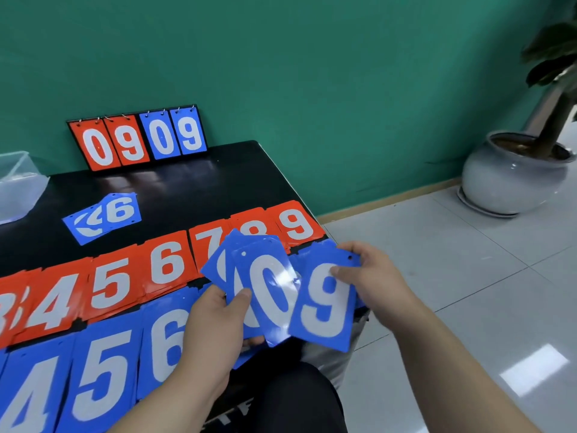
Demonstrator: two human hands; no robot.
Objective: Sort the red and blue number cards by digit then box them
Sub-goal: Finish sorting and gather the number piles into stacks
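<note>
The left grip is closed around a fan of blue cards, thumb pressed on the front face. The front card shows a 0, and the fan rises up and to the right out of the grip, over the table's near right corner. The right grip pinches the blue 9 card at its upper right corner, beside the punched hole. The card hangs down and to the left of the grip, its left edge meeting the fan.

On the black table a row of red cards runs from 3 to 9 toward the right edge, the 8 partly hidden by the fan. Closer to the near edge lies a row of blue cards showing 4, 5 and 6. Toward the far left, a loose heap of blue cards has a 6 on top. A scoreboard reading 0 9 0 9 stands at the far edge, and a clear box sits at the far left corner.
</note>
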